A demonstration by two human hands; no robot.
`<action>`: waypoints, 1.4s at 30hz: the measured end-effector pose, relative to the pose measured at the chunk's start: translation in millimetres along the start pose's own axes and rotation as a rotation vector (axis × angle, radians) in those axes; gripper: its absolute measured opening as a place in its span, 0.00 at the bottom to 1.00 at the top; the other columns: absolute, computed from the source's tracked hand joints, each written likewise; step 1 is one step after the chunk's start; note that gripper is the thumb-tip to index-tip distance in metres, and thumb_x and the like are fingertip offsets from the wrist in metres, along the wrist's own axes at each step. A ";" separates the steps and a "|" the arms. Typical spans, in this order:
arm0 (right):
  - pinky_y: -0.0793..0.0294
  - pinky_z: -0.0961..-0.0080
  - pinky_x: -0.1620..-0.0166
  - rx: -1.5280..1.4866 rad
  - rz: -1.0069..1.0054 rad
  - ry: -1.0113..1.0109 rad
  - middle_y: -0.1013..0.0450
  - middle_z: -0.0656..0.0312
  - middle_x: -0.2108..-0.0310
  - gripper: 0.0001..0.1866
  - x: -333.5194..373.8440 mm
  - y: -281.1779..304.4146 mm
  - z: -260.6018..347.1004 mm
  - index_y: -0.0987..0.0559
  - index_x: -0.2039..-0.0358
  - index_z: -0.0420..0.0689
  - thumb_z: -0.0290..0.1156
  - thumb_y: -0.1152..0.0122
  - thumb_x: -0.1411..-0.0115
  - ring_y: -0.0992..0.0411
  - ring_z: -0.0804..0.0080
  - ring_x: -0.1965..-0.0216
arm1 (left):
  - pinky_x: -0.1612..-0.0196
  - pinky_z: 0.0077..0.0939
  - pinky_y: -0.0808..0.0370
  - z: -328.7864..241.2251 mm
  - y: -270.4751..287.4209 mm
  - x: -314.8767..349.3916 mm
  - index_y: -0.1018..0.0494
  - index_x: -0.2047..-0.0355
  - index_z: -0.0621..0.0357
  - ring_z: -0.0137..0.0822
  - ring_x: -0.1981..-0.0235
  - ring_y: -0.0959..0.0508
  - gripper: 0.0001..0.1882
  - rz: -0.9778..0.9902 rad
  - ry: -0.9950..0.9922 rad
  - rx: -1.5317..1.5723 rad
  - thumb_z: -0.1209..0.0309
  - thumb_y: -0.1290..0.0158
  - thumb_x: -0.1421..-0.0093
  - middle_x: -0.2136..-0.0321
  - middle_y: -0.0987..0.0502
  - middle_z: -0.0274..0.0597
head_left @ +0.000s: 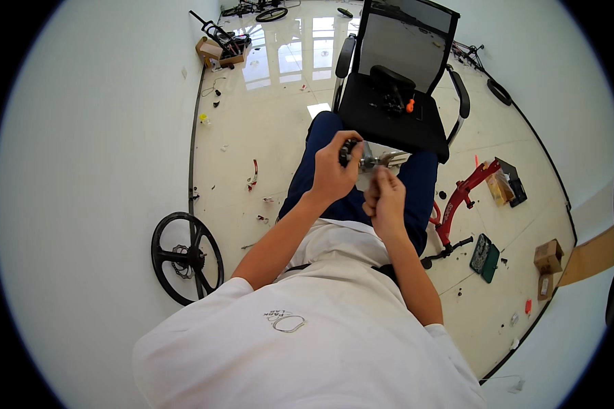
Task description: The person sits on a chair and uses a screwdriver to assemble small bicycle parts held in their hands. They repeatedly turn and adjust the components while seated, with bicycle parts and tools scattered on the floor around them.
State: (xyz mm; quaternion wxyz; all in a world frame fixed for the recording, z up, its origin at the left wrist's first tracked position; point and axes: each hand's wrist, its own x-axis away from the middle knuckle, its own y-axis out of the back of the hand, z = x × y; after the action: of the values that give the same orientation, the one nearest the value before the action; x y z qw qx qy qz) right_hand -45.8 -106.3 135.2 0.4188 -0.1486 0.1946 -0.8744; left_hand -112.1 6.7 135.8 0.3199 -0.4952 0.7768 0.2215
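Landmark for all locations: the mesh-backed office chair [413, 41], which faced the wearer.

The left hand [333, 173] was found on the near side of the chair, in front of its seat. Its fingers were curled closed around a black cylindrical part [348, 151], with little gap left in the grip. A grey metal piece [368, 163] lay between the two hands, also in front of the chair's seat; whether it was joined to the black part could not be determined. The right hand [387, 199] was nearer the wearer than the left, fingers bent inward, thumb and fingertips drawn together at the metal piece. Blur there meant that it could not be established whether they pinched it or merely touched it.

Markings: the wearer's white T-shirt [361, 307], on the chair's near side, bore small dark lettering and a looped oval drawing on the chest. Pale lettering was noted along the tube of a red bicycle frame [464, 193], on the floor to the near right of the chair. A black three-spoke bicycle wheel [159, 255] stood well to the near left of the chair; any writing on it was too small to make out.
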 end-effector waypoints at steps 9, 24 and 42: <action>0.66 0.76 0.84 -0.451 0.113 0.138 0.61 0.72 0.89 0.28 -16.5 0.9 57.9 0.50 0.86 0.53 0.52 0.57 0.34 0.63 0.81 0.88 | 0.85 0.23 0.35 -16.4 -5.7 4.6 0.31 0.64 0.60 0.29 0.89 0.31 0.08 0.101 0.917 0.703 0.70 0.47 0.39 0.83 0.31 0.35; 0.51 0.86 0.83 0.465 0.393 0.194 0.45 0.74 0.85 0.23 7.3 12.8 55.9 0.34 0.79 0.43 0.45 0.56 0.31 0.48 0.88 0.85 | 0.83 0.17 0.33 -48.6 -4.3 -6.5 0.28 0.65 0.60 0.23 0.84 0.29 0.07 0.040 0.678 0.562 0.70 0.48 0.39 0.81 0.29 0.33; 0.62 0.83 0.88 -0.037 0.410 -0.183 0.54 0.75 0.89 0.23 21.1 -3.4 51.4 0.42 0.82 0.52 0.50 0.56 0.32 0.58 0.86 0.91 | 0.78 0.20 0.30 -37.5 -6.2 -3.7 0.30 0.64 0.62 0.30 0.81 0.26 0.09 -0.139 -0.541 -0.037 0.82 0.47 0.45 0.78 0.26 0.39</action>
State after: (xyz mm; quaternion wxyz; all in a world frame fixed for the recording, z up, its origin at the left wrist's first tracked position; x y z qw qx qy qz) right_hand -39.1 -132.1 184.1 0.6010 -0.1923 0.1979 -0.7501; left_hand -115.7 -18.3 164.4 0.5212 -0.4758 0.6231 0.3372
